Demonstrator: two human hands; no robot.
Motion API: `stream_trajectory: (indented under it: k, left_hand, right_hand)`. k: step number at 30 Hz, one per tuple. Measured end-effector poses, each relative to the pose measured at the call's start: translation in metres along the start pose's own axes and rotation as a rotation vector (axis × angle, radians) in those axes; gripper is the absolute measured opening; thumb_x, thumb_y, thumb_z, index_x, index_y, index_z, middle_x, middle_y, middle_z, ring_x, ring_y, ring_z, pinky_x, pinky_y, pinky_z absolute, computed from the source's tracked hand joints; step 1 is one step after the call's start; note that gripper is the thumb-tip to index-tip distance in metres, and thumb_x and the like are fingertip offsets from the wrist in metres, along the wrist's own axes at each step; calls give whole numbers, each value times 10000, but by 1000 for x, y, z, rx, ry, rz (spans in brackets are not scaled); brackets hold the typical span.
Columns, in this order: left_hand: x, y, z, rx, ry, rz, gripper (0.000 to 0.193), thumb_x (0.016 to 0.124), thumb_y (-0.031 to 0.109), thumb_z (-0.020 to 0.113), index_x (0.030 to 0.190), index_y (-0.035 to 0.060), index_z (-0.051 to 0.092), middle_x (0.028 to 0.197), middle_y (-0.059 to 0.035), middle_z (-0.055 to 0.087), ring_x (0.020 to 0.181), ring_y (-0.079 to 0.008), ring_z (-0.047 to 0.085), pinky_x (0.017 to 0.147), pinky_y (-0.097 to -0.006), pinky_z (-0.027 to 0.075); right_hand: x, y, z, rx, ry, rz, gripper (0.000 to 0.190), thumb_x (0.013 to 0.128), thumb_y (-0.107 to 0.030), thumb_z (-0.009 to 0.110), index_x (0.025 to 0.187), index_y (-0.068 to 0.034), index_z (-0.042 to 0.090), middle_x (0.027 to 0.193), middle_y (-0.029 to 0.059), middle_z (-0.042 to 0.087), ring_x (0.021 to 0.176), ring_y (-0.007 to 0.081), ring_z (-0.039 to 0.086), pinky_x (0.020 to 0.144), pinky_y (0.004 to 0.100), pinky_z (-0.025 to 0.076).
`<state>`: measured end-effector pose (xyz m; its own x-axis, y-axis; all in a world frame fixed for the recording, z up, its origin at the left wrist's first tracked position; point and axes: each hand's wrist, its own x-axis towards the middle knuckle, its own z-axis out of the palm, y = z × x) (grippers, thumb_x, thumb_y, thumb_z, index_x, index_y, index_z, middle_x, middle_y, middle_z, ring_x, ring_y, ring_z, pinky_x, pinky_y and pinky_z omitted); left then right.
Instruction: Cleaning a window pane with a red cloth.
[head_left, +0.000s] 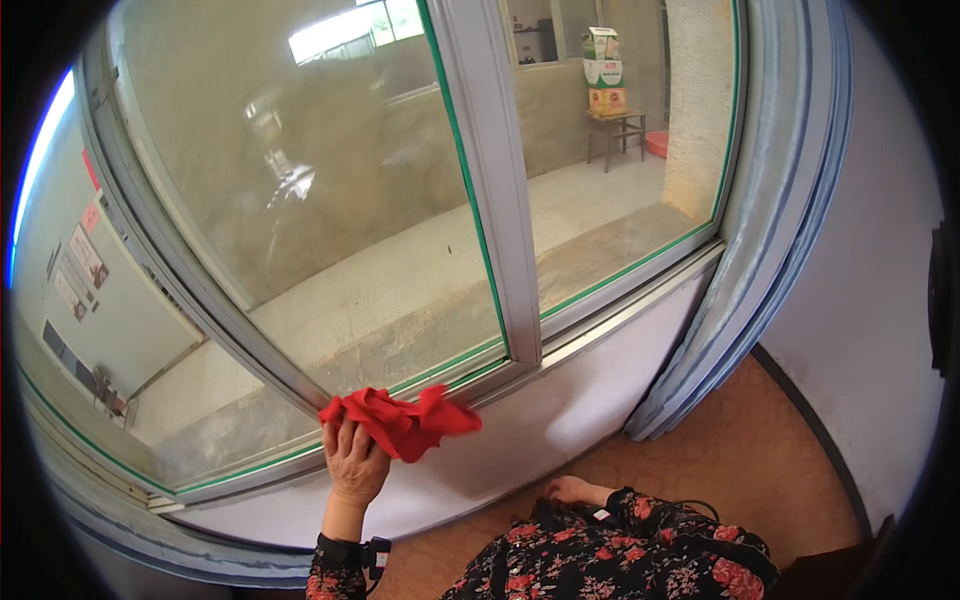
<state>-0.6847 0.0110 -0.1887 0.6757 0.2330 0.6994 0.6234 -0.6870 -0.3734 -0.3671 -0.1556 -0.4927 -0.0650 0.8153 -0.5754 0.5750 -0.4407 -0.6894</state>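
Observation:
My left hand (355, 463) is closed on a bunched red cloth (397, 421) at the lower corner of the sliding window's metal frame (487, 379). The cloth hangs out to the right of my fingers, over the bottom rail. The glass pane (360, 225) above it is bordered in green. My right hand (571, 490) is low in front of my body, below the white wall under the window, with its fingers curled; whether it holds anything cannot be told.
A blue curtain (795, 225) hangs at the right, another curtain (187, 551) at the lower left. Beyond the glass, stacked cartons (604, 71) stand on a wooden stool (616, 120) beside a red basin (657, 143). Brown floor (720, 450) lies below.

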Motion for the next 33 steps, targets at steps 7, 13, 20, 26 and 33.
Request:
stream_trajectory:
  k: [7,13,20,26,33]
  left_hand:
    - [104,-73,-77,203,306,-90,538,807,294,643,1291,87,529,1340,-211,482,1235,-458,412,1067,-540,271]
    - [211,-58,-79,92,490,-356,589,757,192,627,1319,70,501,1277,-240,516,1180,-437,453,1015,-480,329]
    - [189,69,2,-85,184,182,173,704,202,609,868,191,663,1144,-46,569,1233,-307,484,1062,-530,266]
    - [168,20,-25,79,0,288,119,688,200,609,802,181,640,1175,-59,551,1238,-305,470,1101,-577,226]
    - [143,-81,-83,241,390,-324,605,847,337,604,1347,38,441,1402,-265,363,1311,-437,334,1066,-501,283]
  right_hand:
    - [-17,19,0,256,-7,89,325,829,-177,561,1118,-54,641,893,107,699,656,189,673,630,315,541]
    - [-26,33,-23,172,40,42,317,836,-184,566,1108,-39,638,870,93,690,726,187,678,631,316,544]
    - [-35,85,-30,429,84,31,265,871,-113,540,1114,-47,625,864,90,682,746,187,679,617,311,557]
    - [-74,144,-23,382,185,133,232,881,-100,565,1091,-27,632,834,78,669,672,172,634,565,293,514]
    - [-90,154,-27,387,174,261,200,872,-99,581,1051,-50,656,804,73,657,669,156,609,555,286,484]
